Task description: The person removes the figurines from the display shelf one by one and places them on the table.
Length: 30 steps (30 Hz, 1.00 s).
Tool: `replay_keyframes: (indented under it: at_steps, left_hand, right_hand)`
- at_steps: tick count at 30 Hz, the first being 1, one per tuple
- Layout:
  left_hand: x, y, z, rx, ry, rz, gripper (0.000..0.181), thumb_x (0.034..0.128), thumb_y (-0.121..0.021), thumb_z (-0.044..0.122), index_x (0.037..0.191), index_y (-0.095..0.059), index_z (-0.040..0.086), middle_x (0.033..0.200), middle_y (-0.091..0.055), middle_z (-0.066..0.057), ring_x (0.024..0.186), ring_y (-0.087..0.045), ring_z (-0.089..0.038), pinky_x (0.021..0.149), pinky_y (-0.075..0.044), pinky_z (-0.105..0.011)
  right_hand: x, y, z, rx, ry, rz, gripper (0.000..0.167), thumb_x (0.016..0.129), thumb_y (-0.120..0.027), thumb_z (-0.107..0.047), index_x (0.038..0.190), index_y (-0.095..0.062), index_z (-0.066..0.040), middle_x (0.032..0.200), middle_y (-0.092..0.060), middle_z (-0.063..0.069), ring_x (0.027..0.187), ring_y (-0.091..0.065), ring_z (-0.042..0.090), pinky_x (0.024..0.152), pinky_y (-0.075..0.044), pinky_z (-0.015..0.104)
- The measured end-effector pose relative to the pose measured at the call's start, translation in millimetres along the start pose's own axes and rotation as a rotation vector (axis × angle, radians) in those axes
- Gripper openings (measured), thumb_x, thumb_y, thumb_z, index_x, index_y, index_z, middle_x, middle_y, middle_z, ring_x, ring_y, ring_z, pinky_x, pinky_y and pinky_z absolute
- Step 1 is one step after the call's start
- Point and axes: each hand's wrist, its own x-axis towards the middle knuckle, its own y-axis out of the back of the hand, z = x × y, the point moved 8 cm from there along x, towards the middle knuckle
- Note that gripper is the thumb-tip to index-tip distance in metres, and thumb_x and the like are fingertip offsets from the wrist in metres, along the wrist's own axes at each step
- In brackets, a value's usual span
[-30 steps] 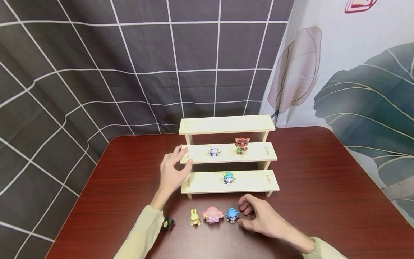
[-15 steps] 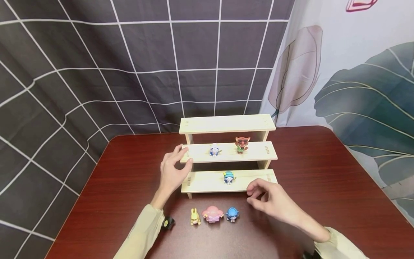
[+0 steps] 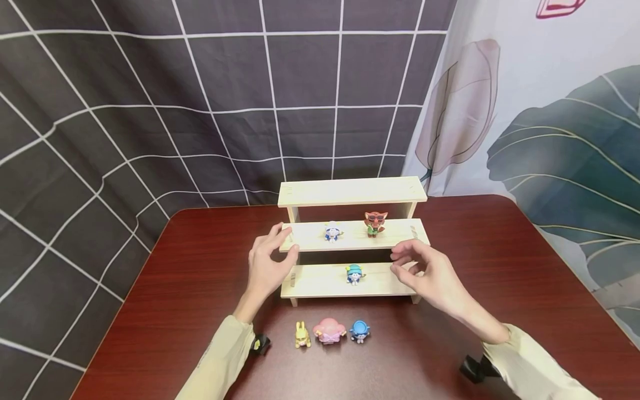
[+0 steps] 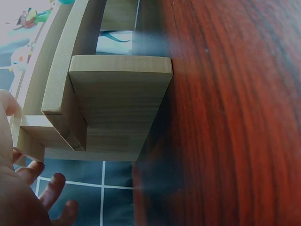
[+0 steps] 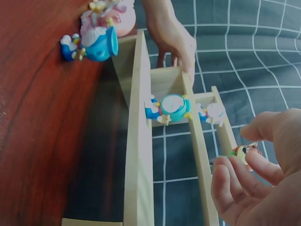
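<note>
A three-tier light wooden display shelf (image 3: 320, 286) stands on the table. My left hand (image 3: 268, 264) grips the left end of its middle tier, thumb in front; the left wrist view shows several fingers past the board's end. My right hand (image 3: 435, 275) hovers before the right end, fingers loosely bent and holding nothing. On the middle tier stand a white-and-blue figurine (image 3: 332, 231) and a red fox figurine (image 3: 374, 224), which appears behind my right fingers (image 5: 263, 169) in the right wrist view. A teal-hatted figurine (image 3: 354, 274) stands on the lowest tier.
In front of the shelf, a yellow rabbit figurine (image 3: 302, 335), a pink figurine (image 3: 329, 331) and a blue figurine (image 3: 359, 331) stand in a row on the red-brown table (image 3: 200, 266). A dark grid curtain (image 3: 225, 133) hangs behind.
My right hand has moved up and away from beside the blue figurine to the shelf's right side. The left hand keeps its place, and the figurines stand where they were.
</note>
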Motion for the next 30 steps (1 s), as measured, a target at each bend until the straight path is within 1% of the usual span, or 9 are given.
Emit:
replay_keyframes:
  at_steps: [2,7,10,13,18,22,30]
  left_hand:
    - [0.2,-0.1,0.1,0.001,-0.002,0.001,0.039,0.0813,-0.077,0.020,0.120,-0.075,0.012,0.131,-0.064,-0.013,0.103,-0.059,-0.033,0.084,-0.042,-0.049]
    - [0.4,0.2,0.8,0.004,-0.007,0.004,0.039,0.0809,-0.077,0.021,0.119,-0.076,0.012,0.132,-0.064,-0.013,0.103,-0.059,-0.033,0.084,-0.042,-0.049]
    - [0.1,0.4,1.2,0.004,-0.008,0.006,0.040,0.0803,-0.077,0.021,0.119,-0.075,0.012,0.132,-0.064,-0.013,0.103,-0.059,-0.033,0.084,-0.042,-0.049]
    - [0.0,0.5,1.2,0.002,-0.007,0.006,0.040,0.0800,-0.077,0.020,0.119,-0.075,0.012,0.132,-0.064,-0.012,0.103,-0.059,-0.034,0.084,-0.042,-0.050]
    - [-0.2,0.6,1.0,0.001,-0.007,0.008,0.039,0.0807,-0.077,0.020,0.119,-0.076,0.012,0.132,-0.064,-0.010,0.104,-0.059,-0.032,0.084,-0.042,-0.049]
    - [-0.1,0.6,0.6,0.001,-0.011,0.012,0.039,0.0808,-0.077,0.020,0.119,-0.076,0.012,0.132,-0.064,-0.011,0.104,-0.059,-0.032,0.085,-0.042,-0.049]
    - [-0.5,0.4,1.4,0.000,-0.018,0.013,0.040,0.0805,-0.077,0.019,0.119,-0.075,0.012,0.131,-0.064,-0.012,0.104,-0.059,-0.034,0.084,-0.042,-0.049]
  right_hand:
    - [4.4,2.3,0.1,-0.007,0.007,0.024,0.031,0.079,-0.077,0.009,0.105,-0.066,-0.003,0.093,-0.071,0.008,0.080,-0.066,0.010,0.062,-0.049,0.021]
    - [12.5,6.4,2.7,-0.029,0.007,0.061,0.033,0.079,-0.078,0.009,0.107,-0.065,-0.003,0.091,-0.071,0.007,0.079,-0.065,0.009,0.063,-0.048,0.020]
    - [16.3,7.5,4.8,-0.022,0.001,0.069,0.034,0.079,-0.077,0.010,0.109,-0.065,-0.002,0.094,-0.071,0.009,0.082,-0.066,0.010,0.064,-0.049,0.019]
    - [20.1,8.2,6.3,-0.018,0.003,0.078,0.035,0.080,-0.076,0.010,0.110,-0.064,-0.001,0.098,-0.070,0.011,0.086,-0.068,0.013,0.065,-0.049,0.019]
    - [26.6,8.0,9.1,-0.022,0.001,0.086,0.035,0.080,-0.075,0.010,0.111,-0.063,0.000,0.101,-0.068,0.013,0.090,-0.068,0.024,0.066,-0.050,0.019]
    - [32.5,7.5,10.6,-0.021,-0.006,0.086,0.035,0.081,-0.074,0.009,0.113,-0.062,0.002,0.104,-0.066,0.015,0.092,-0.067,0.030,0.068,-0.050,0.018]
    - [42.9,4.6,16.7,0.003,-0.019,0.065,0.036,0.082,-0.074,0.008,0.115,-0.060,0.003,0.108,-0.065,0.016,0.095,-0.066,0.031,0.070,-0.050,0.019]
